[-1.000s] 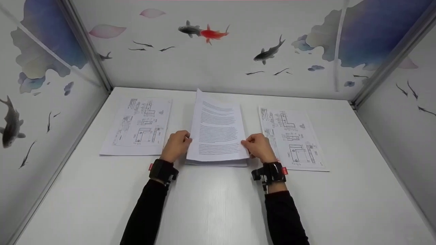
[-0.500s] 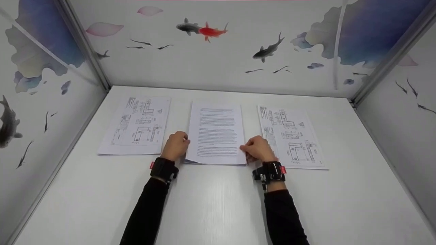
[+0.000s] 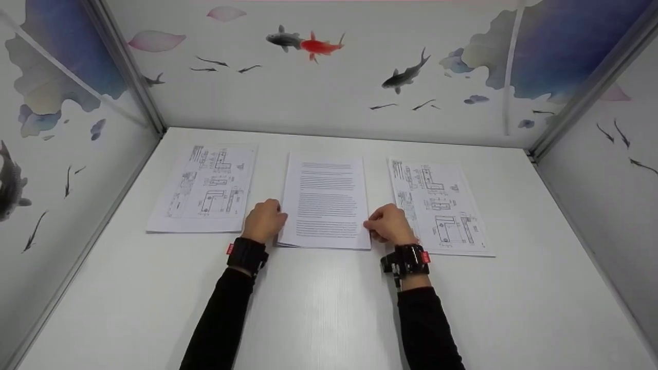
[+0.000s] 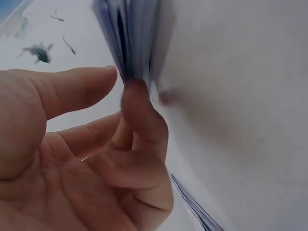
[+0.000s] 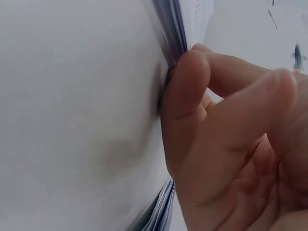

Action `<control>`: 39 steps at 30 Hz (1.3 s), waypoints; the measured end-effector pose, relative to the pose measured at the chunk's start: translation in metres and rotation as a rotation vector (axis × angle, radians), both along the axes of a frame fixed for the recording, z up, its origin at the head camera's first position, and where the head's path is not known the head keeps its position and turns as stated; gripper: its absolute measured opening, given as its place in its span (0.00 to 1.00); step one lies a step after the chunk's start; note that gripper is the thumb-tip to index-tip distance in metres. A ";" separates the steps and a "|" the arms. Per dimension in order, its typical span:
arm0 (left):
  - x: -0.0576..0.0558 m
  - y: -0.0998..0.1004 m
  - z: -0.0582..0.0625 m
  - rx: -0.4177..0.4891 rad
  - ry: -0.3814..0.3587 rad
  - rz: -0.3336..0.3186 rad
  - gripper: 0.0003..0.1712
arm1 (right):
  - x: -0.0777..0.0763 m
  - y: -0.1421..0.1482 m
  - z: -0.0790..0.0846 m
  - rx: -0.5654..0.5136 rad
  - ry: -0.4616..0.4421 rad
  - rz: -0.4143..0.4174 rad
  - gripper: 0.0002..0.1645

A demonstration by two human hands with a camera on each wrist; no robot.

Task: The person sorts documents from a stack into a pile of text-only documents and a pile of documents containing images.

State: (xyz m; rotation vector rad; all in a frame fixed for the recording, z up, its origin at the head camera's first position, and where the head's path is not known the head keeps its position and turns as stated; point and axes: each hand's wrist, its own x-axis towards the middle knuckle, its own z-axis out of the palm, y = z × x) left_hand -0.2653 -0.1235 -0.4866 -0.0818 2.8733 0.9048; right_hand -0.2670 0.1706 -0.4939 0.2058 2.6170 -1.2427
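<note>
While pinching printed sheets (image 3: 326, 200) with right hand (image 3: 391, 224), hold unclear at left hand (image 3: 263, 221), at white table (image 3: 318, 303), within fish-painted walls (image 3: 329, 95)

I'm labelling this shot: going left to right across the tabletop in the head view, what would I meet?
Left technical drawing, left hand, stack of text pages, right hand, right technical drawing.

Middle paper stack (image 3: 326, 203) on bench (image 3: 318, 313), left stack (image 3: 205, 187) at nine o'clock, right stack (image 3: 442, 205) at three o'clock, wall (image 3: 329, 97) at twelve.
</note>
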 end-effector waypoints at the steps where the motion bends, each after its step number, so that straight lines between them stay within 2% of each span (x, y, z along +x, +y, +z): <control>1: 0.000 0.000 0.000 -0.006 0.003 -0.004 0.14 | 0.000 0.000 0.000 0.000 0.005 -0.001 0.06; 11: 0.002 0.000 0.000 -0.044 0.011 -0.071 0.12 | 0.000 -0.004 0.000 0.000 0.048 -0.018 0.05; 19: 0.004 -0.004 -0.004 -0.041 0.021 -0.093 0.09 | 0.003 -0.006 -0.002 -0.016 0.080 -0.022 0.03; 25: 0.006 -0.004 -0.001 -0.037 0.036 -0.110 0.08 | 0.001 -0.004 -0.002 -0.025 0.067 -0.021 0.04; 29: 0.005 -0.007 0.002 -0.022 0.035 -0.111 0.13 | 0.001 -0.002 0.001 -0.025 0.070 -0.057 0.07; 34: 0.003 -0.017 0.006 0.004 0.077 -0.085 0.25 | 0.002 -0.001 0.006 0.010 0.140 -0.072 0.13; 39: 0.002 -0.030 0.010 0.001 0.103 -0.059 0.24 | 0.003 -0.008 0.011 0.024 0.180 -0.040 0.15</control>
